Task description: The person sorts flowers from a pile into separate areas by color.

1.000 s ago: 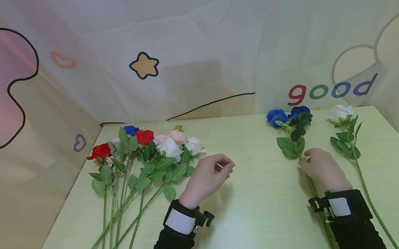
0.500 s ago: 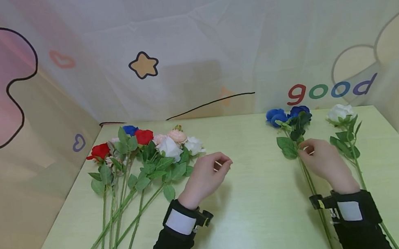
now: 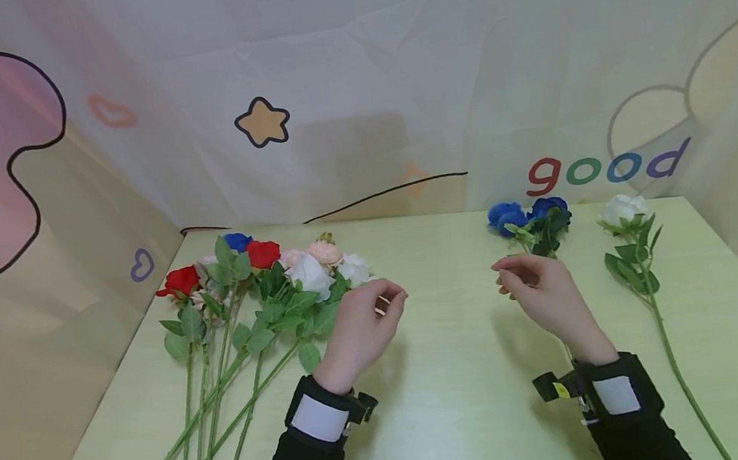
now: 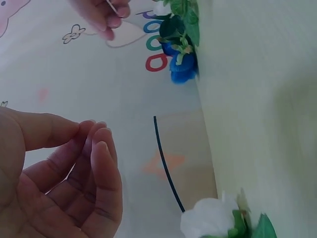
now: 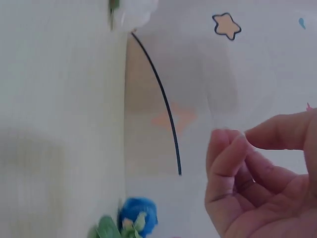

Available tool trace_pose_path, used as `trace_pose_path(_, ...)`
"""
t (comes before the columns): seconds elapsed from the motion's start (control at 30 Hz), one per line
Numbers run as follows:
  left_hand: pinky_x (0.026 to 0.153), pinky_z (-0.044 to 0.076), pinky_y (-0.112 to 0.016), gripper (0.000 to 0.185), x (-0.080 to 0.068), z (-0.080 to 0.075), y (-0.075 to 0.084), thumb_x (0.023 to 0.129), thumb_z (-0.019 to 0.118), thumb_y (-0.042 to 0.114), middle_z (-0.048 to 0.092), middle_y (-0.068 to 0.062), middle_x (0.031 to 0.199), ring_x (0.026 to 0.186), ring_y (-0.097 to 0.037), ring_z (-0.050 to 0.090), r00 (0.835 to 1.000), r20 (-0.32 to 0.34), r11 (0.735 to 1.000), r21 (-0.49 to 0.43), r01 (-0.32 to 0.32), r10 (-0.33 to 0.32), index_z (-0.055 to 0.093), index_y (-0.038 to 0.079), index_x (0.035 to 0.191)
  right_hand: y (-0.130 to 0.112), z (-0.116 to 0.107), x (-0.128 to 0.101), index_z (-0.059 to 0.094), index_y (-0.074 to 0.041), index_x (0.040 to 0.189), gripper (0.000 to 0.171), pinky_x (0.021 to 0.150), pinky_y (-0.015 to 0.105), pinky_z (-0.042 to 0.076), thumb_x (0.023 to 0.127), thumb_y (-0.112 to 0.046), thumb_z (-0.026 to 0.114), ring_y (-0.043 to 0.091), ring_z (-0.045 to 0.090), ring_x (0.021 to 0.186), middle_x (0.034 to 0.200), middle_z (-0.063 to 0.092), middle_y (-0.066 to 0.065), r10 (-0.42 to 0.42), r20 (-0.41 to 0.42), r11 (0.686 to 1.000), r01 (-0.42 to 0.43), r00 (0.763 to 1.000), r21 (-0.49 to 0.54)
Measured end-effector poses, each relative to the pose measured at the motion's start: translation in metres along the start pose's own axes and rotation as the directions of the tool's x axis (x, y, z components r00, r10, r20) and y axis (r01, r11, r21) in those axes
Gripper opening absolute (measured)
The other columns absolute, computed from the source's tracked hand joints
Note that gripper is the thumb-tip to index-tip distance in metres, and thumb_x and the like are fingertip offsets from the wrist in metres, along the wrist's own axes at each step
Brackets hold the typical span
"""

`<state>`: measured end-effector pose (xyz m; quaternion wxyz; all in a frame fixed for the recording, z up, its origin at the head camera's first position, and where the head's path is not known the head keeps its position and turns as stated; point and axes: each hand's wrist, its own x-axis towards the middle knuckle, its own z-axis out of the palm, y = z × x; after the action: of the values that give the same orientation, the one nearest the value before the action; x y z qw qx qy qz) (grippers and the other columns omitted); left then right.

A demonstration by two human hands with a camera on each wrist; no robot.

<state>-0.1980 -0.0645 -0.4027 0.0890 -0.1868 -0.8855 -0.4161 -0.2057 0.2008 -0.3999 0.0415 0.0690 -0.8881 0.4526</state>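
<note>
Two blue roses [image 3: 531, 215] lie at the back right of the pale green table [image 3: 459, 417], their stem running toward me under my right wrist. My right hand [image 3: 507, 279] hovers just left of them, fingers loosely curled, holding nothing. The right wrist view shows the same hand [image 5: 233, 144] with thumb and fingers apart. My left hand [image 3: 391, 299] rests beside a pile of red, white, pink and blue roses [image 3: 266, 287], loosely curled and empty. In the left wrist view its fingers [image 4: 94, 148] hold nothing.
A single white rose [image 3: 621, 209] with a long stem lies near the right table edge. Printed cloth [image 3: 351, 72] walls in the back and both sides. Bare tabletop lies between my hands and toward me.
My right hand has let go of the blue roses' stem and moved left and away from me. My left hand has drifted slightly left toward the pile.
</note>
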Motion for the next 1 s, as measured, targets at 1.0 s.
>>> trace_pose_path(1.0, 0.059, 0.048, -0.03, 0.006, -0.063, -0.114, -0.078, 0.085, 0.063, 0.009, 0.066, -0.005, 0.078, 0.065, -0.015, 0.057, 0.993, -0.032, 0.861, 0.495, 0.117, -0.116, 0.067, 0.006, 0.088, -0.077, 0.112, 0.002, 0.058, -0.002, 0.117, 0.026, 0.08, 0.026, 0.051, 0.095, -0.014, 0.052, 0.017, 0.061, 0.085, 0.099, 0.061, 0.01, 0.038, 0.284, 0.671, -0.235, 0.958, 0.703)
